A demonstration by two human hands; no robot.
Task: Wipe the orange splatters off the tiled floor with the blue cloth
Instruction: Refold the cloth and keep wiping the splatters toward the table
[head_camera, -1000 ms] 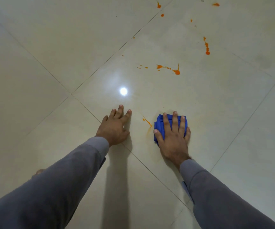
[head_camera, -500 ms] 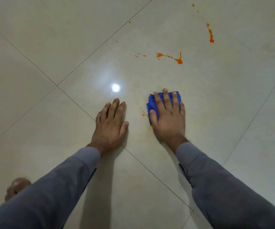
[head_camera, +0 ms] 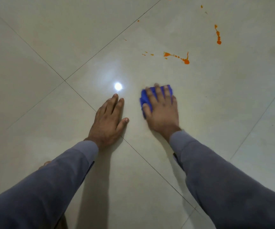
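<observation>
My right hand [head_camera: 162,111] lies flat on the folded blue cloth [head_camera: 143,98], pressing it onto the cream tiled floor [head_camera: 216,100]; most of the cloth is hidden under the fingers. My left hand [head_camera: 108,120] rests palm down on the floor beside it, fingers together, holding nothing. An orange splatter streak [head_camera: 177,57] lies beyond the cloth. Another orange trail [head_camera: 218,35] sits farther to the right. Small orange specks [head_camera: 147,53] dot the tile left of the streak.
Dark grout lines [head_camera: 84,98] cross diagonally under my left hand. A bright lamp reflection [head_camera: 118,86] glints just past my left fingertips. A bare foot [head_camera: 45,163] peeks out beside my left sleeve.
The small orange mark left of the cloth is gone. My right hand has slid the cloth slightly left over that spot. The left hand has stayed planted.
</observation>
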